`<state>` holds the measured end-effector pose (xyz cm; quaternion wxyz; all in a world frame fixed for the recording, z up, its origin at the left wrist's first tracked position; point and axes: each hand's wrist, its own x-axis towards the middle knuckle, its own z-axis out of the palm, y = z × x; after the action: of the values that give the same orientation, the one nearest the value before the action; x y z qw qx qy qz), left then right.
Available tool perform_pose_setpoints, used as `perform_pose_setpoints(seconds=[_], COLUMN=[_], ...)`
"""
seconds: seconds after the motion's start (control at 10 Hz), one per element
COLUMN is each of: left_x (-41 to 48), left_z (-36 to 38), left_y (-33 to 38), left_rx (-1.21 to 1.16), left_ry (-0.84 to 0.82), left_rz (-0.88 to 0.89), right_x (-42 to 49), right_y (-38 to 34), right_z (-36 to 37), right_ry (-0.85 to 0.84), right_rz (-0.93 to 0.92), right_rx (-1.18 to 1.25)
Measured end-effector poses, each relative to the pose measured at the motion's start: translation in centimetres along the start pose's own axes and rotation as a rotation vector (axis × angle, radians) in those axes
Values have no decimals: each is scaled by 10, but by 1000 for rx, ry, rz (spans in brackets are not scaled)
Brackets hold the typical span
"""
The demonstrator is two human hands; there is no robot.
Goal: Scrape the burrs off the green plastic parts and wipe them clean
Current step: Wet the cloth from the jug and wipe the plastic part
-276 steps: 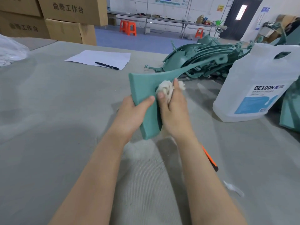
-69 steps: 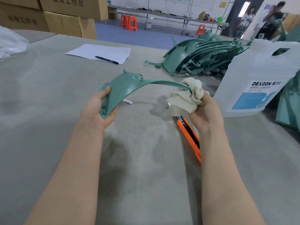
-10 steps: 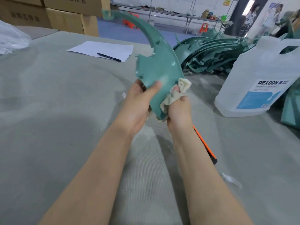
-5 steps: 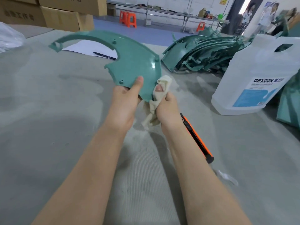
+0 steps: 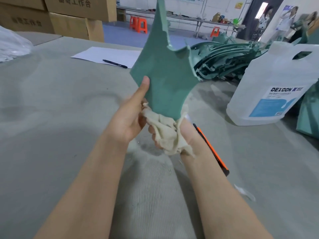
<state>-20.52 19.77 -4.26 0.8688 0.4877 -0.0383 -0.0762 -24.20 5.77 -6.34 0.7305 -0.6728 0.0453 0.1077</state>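
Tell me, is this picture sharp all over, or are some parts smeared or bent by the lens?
Head view: the cloth and the green part are softly motion-blurred where the left hand and right hand work; the jug label reads clearly; the table edge and far boxes bow from the wide lens; soft shadows, no harsh glare.

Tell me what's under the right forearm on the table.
An orange utility knife lies on the table beneath the right forearm; only its outer edge and black end show. Its blade end is covered by the right hand and cloth.

Matt green plastic part (image 5: 162, 80), nubbly cream cloth (image 5: 165, 133), grey felt-like table (image 5: 51, 118).
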Motion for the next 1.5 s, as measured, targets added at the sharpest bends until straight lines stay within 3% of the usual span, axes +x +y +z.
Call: perform_pose_setpoints(seconds=[0.1,0.2,0.3,0.4,0.5,0.6,0.7,0.9,1.0,1.1,1.2,1.3,1.4,1.5], left_x=[-1,3,3,3,6,5,4,5,6,4,4,4,5,5], left_z=[0,-6,-14,-7,5,7,6,-2,7,2,-2,1,-4,-4], left_y=[0,1,4,0,-7,-5,-5,0,-4,-1,4,1,4,5], left_rx=[-112,-174,-241,-246,-216,-274,-200,-298,-217,-285,-410,-363,-282,-208], left_ry=[15,123,209,198,169,63,56,86,121,60,53,100,151,199], left_rz=[88,205,180,135,116,88,61,70,115,59,85,119,56,124], right_x=[12,18,30,29,16,29,32,22,32,18,25,35,20,26], right_y=[-18,-19,-22,-29,-21,-10,-15,-1,-11,4,6,1,12,8], right_z=[20,20,9,3,35,49,44,61,47,67,61,47,65,53], right_ry=[-87,48,414,600,522,294,366,136,310,211,176,304,127,176], right_rz=[96,49,-72,-445,-759,-823,-698,-741,-649,-778,-751,-642,-776,-763], right_rx=[69,-157,-278,-167,-479,-967,-926,-893,-768,-787,-801,-746,-777,-722])
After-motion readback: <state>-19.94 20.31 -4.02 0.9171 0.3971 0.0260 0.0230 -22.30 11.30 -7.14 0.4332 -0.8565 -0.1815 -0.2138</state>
